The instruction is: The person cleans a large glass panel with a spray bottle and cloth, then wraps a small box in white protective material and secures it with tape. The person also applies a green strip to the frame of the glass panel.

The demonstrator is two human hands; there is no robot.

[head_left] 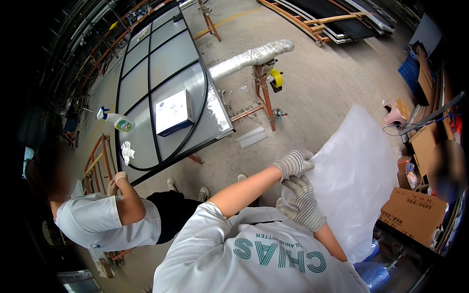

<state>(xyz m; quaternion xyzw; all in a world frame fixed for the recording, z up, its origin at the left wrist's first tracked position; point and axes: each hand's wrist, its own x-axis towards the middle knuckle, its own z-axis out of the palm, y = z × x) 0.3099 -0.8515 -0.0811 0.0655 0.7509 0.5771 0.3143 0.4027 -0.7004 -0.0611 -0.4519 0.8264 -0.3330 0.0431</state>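
Note:
A large translucent white plastic sheet [349, 180] hangs on my right side, spreading from my hands toward the right. My left hand [294, 164], in a grey-and-white striped glove, grips the sheet's left edge. Just below it, my right hand [304, 202] wears a matching glove and is closed on the same edge, close to my shirt front. The sheet hides part of the fingertips. Left of me, a co-worker in a white shirt stands with gloved hands [115, 183] together beside a long framed glass panel [173, 54].
On the panel are a white box [172, 113], a spray bottle [118, 120] and a crumpled tissue [127, 152]. A wrapped trestle [251, 57] holds a yellow tape roll [277, 78]. Cardboard boxes [413, 215] and a pink stool [396, 112] stand right. Stacked frames [332, 22] lie beyond.

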